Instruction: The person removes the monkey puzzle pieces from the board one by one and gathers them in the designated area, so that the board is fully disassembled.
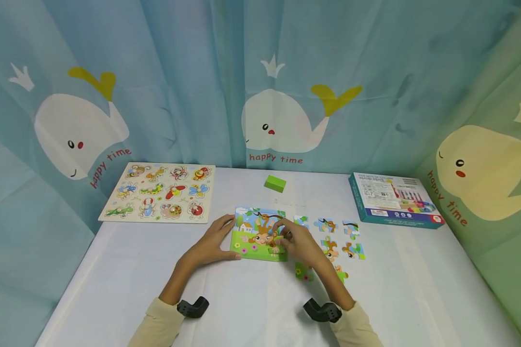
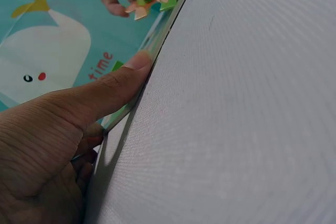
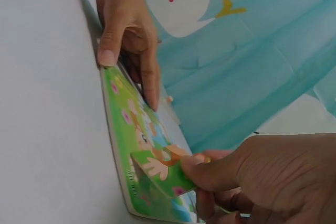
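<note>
A monkey picture puzzle board (image 1: 253, 219) lies on the white table in front of me. My left hand (image 1: 208, 245) holds its left side, thumb on the near edge and fingers by the far left corner. Between thumb and fingers my right hand (image 1: 305, 245) pinches a green puzzle piece (image 3: 157, 170), which shows a monkey's hand. The piece is tilted over the board's lower right part, and the right wrist view does not show clearly whether they touch. Loose puzzle pieces (image 1: 353, 250) lie just right of the board, some partly hidden by my right hand and forearm.
Behind the board sits a small green block (image 1: 275, 183). An insect peg board (image 1: 156, 193) lies at the back left, and a boxed set (image 1: 395, 200) at the back right. A whale-print curtain (image 1: 191, 96) hangs behind the table.
</note>
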{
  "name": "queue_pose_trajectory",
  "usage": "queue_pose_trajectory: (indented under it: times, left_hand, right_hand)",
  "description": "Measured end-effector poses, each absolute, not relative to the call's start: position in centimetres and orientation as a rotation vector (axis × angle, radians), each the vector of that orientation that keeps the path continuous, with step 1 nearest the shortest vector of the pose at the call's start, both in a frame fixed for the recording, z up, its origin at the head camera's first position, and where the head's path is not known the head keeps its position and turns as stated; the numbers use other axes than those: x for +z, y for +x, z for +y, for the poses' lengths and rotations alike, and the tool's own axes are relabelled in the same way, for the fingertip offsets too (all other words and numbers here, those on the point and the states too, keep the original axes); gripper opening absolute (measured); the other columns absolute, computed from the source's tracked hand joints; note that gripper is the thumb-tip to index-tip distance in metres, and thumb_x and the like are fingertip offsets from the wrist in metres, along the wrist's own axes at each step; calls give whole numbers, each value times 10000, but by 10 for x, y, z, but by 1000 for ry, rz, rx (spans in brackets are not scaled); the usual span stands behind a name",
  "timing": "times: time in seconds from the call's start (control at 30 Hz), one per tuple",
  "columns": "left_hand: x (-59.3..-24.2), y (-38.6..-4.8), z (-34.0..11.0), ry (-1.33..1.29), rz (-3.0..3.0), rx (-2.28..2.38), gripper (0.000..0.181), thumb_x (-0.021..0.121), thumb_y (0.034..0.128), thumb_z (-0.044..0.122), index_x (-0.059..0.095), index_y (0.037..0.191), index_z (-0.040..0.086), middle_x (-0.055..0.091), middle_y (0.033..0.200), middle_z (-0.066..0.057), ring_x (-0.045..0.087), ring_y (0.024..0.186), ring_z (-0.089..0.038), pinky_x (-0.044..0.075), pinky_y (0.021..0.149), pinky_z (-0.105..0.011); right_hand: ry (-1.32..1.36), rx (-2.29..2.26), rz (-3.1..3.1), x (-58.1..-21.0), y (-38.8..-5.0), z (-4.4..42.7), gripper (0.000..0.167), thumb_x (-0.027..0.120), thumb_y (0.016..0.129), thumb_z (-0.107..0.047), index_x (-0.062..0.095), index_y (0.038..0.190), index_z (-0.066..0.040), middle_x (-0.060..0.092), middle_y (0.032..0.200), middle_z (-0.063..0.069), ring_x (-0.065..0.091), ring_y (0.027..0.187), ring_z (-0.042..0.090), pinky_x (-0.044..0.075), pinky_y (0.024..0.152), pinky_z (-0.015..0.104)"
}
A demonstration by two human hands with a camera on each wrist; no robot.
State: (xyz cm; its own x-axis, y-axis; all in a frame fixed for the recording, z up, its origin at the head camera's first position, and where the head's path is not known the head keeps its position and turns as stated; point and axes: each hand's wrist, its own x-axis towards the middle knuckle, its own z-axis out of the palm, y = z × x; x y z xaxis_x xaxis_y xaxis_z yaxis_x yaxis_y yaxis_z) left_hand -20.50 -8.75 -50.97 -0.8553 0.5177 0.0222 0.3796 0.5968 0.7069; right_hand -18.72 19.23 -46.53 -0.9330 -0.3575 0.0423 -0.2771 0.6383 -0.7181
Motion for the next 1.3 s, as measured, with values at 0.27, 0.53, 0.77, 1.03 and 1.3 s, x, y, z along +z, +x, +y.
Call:
queue_pose_trajectory:
  times: [0.27, 0.53, 0.77, 1.03, 1.3]
  left_hand:
    - [-510, -206, -87, 748, 2634, 1098, 1049, 836, 736, 425, 292, 1512, -24, 213, 1604, -151, 156, 1497, -360, 235, 1178, -526]
    - [-509, -206, -86, 746, 2641, 1098, 1046, 840, 732, 418, 297, 1511, -24, 220, 1603, -147, 160, 1496, -361, 236, 1178, -527]
    - [-513, -207, -86, 734, 2649, 1087, 1048, 836, 733, 424, 295, 1513, -19, 218, 1605, -132, 161, 1496, -355, 241, 1175, -526]
    - [-513, -208, -87, 745, 2653, 1093, 1054, 833, 734, 434, 291, 1513, -23, 216, 1604, -143, 162, 1493, -365, 243, 1170, -538]
    - [-511, -206, -87, 751, 2630, 1106, 1051, 829, 739, 436, 289, 1512, -28, 211, 1604, -149, 154, 1495, -365, 234, 1175, -536]
  right_hand:
    - [-480, -1356, 2755, -457, -189, 203, 158, 726, 874, -123, 649, 1001, -67, 660, 742, 43, 660, 673, 206, 468, 580, 258]
    - [-359, -1550, 2638, -452, -186, 219, 180, 695, 899, -128, 653, 1036, -20, 641, 787, 180, 564, 522, 233, 419, 441, 244]
    - [-319, -1553, 2683, -448, -173, 255, 195, 652, 936, -144, 662, 1060, 6, 627, 804, 228, 529, 520, 169, 470, 462, 280]
    - [-177, -1522, 2805, -440, -150, 306, 199, 650, 942, -141, 663, 1069, 11, 650, 810, 178, 589, 630, 205, 487, 527, 289]
    - [25, -1354, 2893, -446, -121, 355, 220, 616, 966, -156, 655, 1103, 13, 656, 763, 56, 564, 639, 160, 454, 549, 273]
